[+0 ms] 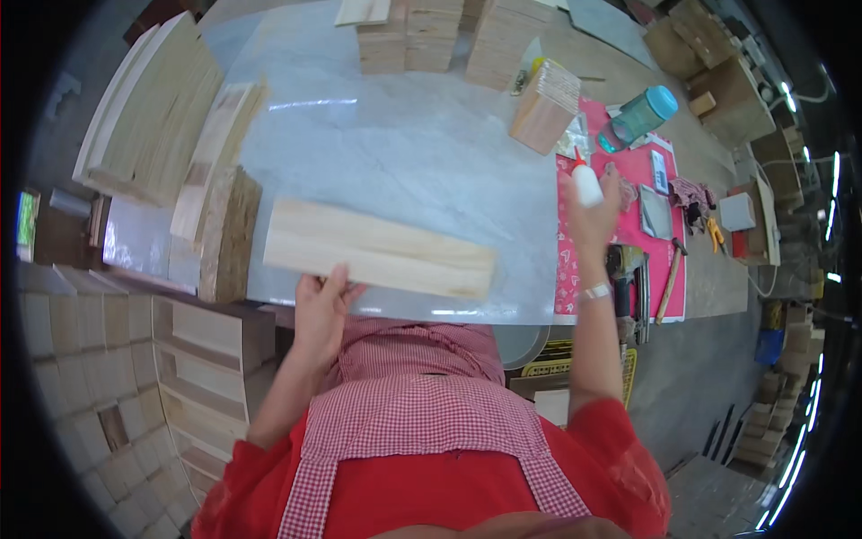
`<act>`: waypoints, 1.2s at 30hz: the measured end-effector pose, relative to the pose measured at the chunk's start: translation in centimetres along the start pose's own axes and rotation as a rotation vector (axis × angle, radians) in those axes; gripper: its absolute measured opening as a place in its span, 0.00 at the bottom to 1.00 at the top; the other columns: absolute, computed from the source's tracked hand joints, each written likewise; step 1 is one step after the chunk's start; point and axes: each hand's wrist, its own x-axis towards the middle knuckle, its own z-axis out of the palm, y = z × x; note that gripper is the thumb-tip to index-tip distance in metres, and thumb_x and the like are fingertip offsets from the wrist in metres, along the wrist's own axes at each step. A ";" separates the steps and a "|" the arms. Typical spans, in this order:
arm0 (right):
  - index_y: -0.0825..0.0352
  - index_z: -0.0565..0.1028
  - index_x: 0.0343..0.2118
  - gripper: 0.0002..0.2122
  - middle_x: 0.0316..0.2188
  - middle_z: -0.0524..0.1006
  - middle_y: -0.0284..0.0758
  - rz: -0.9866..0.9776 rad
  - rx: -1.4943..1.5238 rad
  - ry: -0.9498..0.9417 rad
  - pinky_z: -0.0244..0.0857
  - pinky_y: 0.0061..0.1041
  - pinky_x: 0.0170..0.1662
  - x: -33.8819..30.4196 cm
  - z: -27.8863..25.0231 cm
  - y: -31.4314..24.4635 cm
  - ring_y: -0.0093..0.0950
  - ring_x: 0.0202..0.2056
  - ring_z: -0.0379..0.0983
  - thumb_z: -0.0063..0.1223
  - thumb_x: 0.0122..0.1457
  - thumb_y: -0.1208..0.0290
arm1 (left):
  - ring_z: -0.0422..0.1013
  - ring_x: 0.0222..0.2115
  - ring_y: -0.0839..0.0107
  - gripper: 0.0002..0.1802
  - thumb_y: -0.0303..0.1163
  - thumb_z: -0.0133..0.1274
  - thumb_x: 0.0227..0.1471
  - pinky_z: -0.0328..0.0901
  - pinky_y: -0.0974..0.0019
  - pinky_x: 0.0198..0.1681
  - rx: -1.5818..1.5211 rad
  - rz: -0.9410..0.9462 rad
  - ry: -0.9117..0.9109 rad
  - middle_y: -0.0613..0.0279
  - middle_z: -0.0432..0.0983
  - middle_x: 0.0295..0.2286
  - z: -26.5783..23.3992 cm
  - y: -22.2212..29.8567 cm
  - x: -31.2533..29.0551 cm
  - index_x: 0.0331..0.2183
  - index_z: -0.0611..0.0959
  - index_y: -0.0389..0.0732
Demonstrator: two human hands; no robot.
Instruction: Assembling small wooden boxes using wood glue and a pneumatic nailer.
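A pale wooden board point(382, 251) lies near the front edge of the table, tilted slightly down to the right. My left hand point(325, 301) grips its near edge, thumb on top and fingers below. Out to the right, over the pink cloth, my right hand point(600, 211) is closed around a white glue bottle point(586, 184) with a red pointed tip. The bottle stands roughly upright with its tip pointing up and away from me. Beyond it sits a stack of thin wooden pieces point(546, 112).
Thick boards point(157, 117) and narrower planks point(215, 162) stand along the left side. Wooden block stacks point(431, 36) line the far edge. On the pink cloth point(633, 234) are a teal bottle point(639, 117), a hammer point(672, 278) and other tools. Orange-handled pliers point(715, 234) lie further right.
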 end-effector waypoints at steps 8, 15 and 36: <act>0.80 0.48 0.64 0.53 0.61 0.60 0.57 0.431 -0.101 0.044 0.53 0.38 0.64 3.0 14.9 -6.2 0.48 0.62 0.58 0.71 0.42 0.56 | 0.74 0.45 0.66 0.20 0.30 0.53 0.61 0.72 0.58 0.44 0.061 -0.198 0.014 0.57 0.74 0.47 -2.5 -0.7 -2.0 0.53 0.70 0.40; 0.79 0.46 0.64 0.51 0.61 0.58 0.57 0.416 -0.011 0.107 0.51 0.38 0.65 3.0 12.6 -5.1 0.48 0.63 0.55 0.70 0.44 0.64 | 0.77 0.35 0.68 0.16 0.27 0.54 0.59 0.72 0.69 0.35 0.517 -0.364 -0.512 0.55 0.78 0.40 -1.4 0.5 -2.2 0.48 0.75 0.37; 0.71 0.75 0.38 0.11 0.28 0.73 0.45 0.177 0.256 -0.101 0.66 0.37 0.32 -18.5 -6.4 -4.1 0.46 0.30 0.74 0.59 0.54 0.72 | 0.65 0.44 0.55 0.56 0.60 0.72 0.22 0.59 0.50 0.48 1.922 0.855 -0.857 0.53 0.70 0.43 12.3 -5.6 3.0 0.53 0.74 0.41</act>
